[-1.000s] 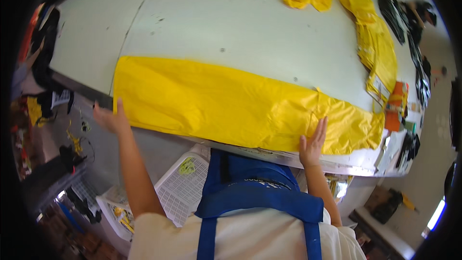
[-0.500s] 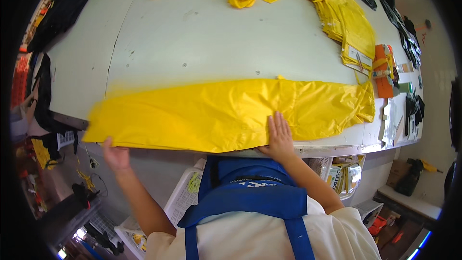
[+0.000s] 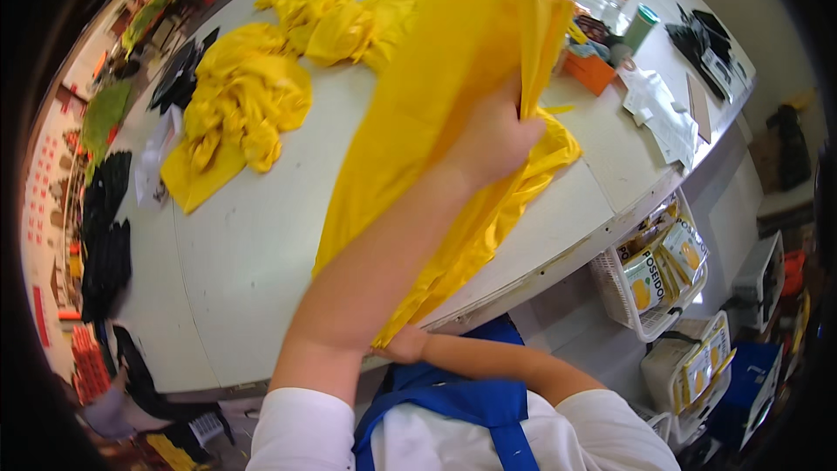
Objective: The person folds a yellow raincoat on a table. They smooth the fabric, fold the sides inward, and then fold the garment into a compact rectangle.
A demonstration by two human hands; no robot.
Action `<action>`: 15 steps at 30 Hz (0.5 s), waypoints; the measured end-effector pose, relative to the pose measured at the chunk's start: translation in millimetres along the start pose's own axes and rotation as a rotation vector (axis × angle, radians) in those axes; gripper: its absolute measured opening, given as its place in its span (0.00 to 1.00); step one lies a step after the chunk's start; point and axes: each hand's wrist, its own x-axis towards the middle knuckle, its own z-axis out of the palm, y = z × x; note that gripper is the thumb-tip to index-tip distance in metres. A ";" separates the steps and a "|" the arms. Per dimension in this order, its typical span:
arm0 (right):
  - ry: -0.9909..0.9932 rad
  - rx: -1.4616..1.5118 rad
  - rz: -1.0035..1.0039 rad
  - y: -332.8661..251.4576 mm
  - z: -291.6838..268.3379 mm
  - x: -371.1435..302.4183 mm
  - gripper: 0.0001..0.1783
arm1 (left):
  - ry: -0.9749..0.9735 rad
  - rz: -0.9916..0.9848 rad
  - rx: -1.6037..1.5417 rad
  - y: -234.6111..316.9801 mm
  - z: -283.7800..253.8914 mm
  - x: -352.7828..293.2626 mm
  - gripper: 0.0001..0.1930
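A shiny yellow waterproof garment (image 3: 410, 131) is lifted at a slant over the near part of the table, its upper part blurred by motion. Reaching across it, my left hand (image 3: 501, 135) is closed in a fist on its right side. My right hand (image 3: 405, 344) grips the garment's lower end at the table's near edge, below my left forearm; its fingers are partly hidden. More yellow garments lie in a crumpled heap (image 3: 240, 96) on the left side of the white table (image 3: 261, 253).
An orange box (image 3: 588, 70), a green cylinder (image 3: 643, 24) and clear plastic bags (image 3: 658, 113) lie on the right. Black garments (image 3: 106, 244) line the left edge. Below the table's right edge stand white baskets (image 3: 649, 327) of packaged goods.
The garment lay flat along the near edge; now it is raised and slanted. My left hand has swung far up and right, my right hand has drawn in to the near edge. The view has turned.
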 end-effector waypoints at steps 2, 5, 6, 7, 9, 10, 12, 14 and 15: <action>0.000 0.197 -0.061 1.3 4.2 3.4 0.29 | -0.075 -0.163 0.400 -71.5 44.3 15.4 0.29; 0.158 0.500 -0.070 0.7 -14.6 0.6 0.30 | -0.255 -0.260 0.570 -145.5 117.9 12.1 0.33; 0.183 0.512 -0.086 8.0 -21.2 -1.3 0.31 | -0.350 -0.243 0.603 -145.9 128.7 2.6 0.34; 0.193 0.538 -0.105 10.0 -20.8 -4.0 0.32 | -0.439 -0.251 0.633 -144.5 131.8 -18.3 0.34; 0.190 0.594 -0.145 11.4 -17.8 -9.0 0.33 | -0.359 0.032 0.461 -131.5 102.5 -65.0 0.37; 0.214 0.606 -0.166 13.8 -22.2 -10.5 0.34 | -0.323 0.058 0.605 -107.0 83.4 -88.2 0.37; 0.258 0.633 -0.217 14.2 -26.8 -9.5 0.36 | -0.127 0.038 0.819 -79.6 33.1 -161.3 0.39; 0.259 0.637 -0.234 12.8 -27.5 -3.7 0.38 | 0.163 -0.111 0.846 -79.1 -13.7 -257.0 0.44; 0.179 0.572 -0.165 10.6 -28.3 -0.6 0.39 | 0.216 -0.225 0.872 -73.3 -27.1 -300.6 0.47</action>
